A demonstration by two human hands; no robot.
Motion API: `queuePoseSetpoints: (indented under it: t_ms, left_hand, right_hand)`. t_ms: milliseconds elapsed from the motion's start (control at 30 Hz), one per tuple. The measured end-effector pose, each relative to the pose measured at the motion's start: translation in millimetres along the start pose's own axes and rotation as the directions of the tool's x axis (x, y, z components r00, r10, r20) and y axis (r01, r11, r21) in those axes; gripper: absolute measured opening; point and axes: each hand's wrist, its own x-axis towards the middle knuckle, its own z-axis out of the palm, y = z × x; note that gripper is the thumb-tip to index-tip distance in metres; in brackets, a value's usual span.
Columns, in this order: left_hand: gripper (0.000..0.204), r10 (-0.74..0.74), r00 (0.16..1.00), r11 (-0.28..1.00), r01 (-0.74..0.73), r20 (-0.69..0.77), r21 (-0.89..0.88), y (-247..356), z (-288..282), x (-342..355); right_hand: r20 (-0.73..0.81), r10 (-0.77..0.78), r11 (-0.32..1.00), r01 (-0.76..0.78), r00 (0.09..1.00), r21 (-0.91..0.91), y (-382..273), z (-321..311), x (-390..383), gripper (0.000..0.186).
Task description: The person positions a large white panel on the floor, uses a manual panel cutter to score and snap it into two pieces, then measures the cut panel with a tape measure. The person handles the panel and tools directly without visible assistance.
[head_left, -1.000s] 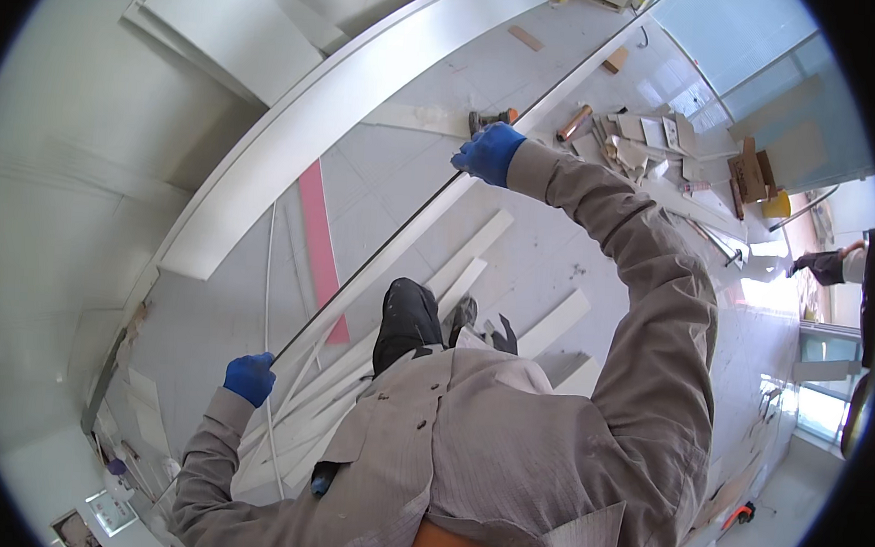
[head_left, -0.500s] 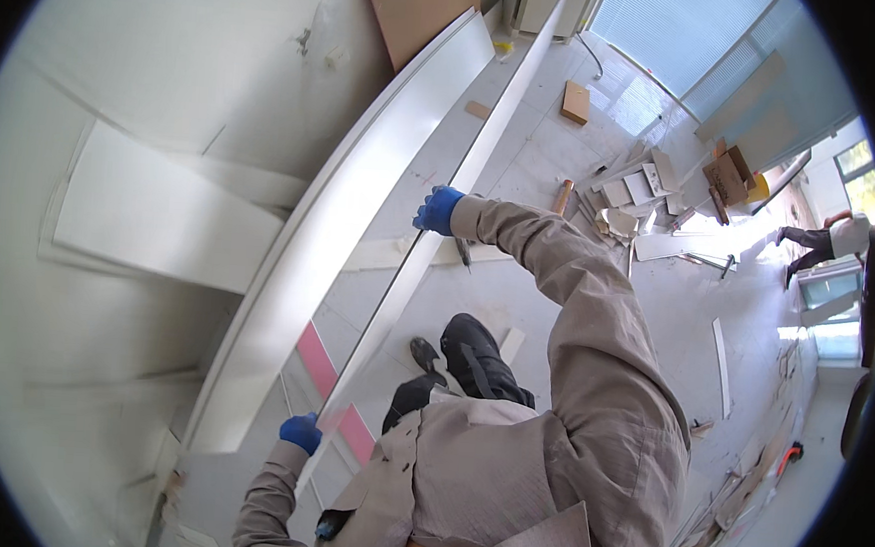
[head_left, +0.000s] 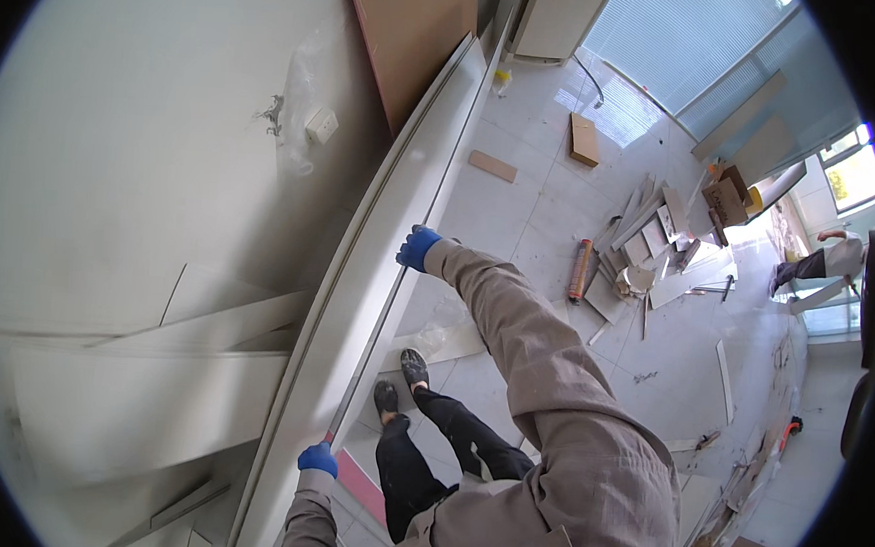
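Observation:
Both hands wear blue gloves. My right hand (head_left: 419, 247) is closed on a long narrow white strip (head_left: 473, 125), midway along the visible length. Farther down that strip, near the lower middle of the picture, my left hand (head_left: 317, 458) grips it too, fingers partly hidden. The strip runs diagonally, directly alongside a wider long white board (head_left: 425, 142) by the wall; whether they touch is unclear. A pink strip (head_left: 362, 485) lies on the floor below, beside my dark-trousered legs.
White panels (head_left: 139, 396) and a brown board (head_left: 417, 42) are by the wall. On the tiled floor are offcuts (head_left: 640, 246), an orange tube (head_left: 580, 272), a flat carton (head_left: 583, 137) and an open cardboard box (head_left: 724, 201). Another person (head_left: 839, 258) is at the far right.
My hands and the strip have swung leftward, closer alongside the wider board, and the strip now runs more steeply in the view. The view has turned, showing more wall and my feet.

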Motion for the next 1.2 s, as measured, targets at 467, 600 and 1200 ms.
queuePoseSetpoints:
  t_ms: [467, 600, 1200]
  left_hand:
    - [0.018, -0.053, 0.991, 0.995, 0.042, 0.126, 0.087, -68, 1, 227]
    - [0.022, -0.025, 0.996, 0.992, 0.014, 0.089, 0.126, -81, 17, 252]
    - [0.071, 0.340, 0.846, 0.862, -0.105, 0.411, -0.497, 41, 37, 109]
  right_hand:
    - [-0.186, 0.516, 0.792, -0.383, 0.836, 0.475, 27, 92, 106, 0.013]
    - [0.112, 0.626, 0.577, -0.555, 0.772, 0.600, -55, 98, 22, 0.030]
    - [0.850, 0.498, -0.763, -0.554, -0.171, 0.335, -353, 251, -309, 0.034]
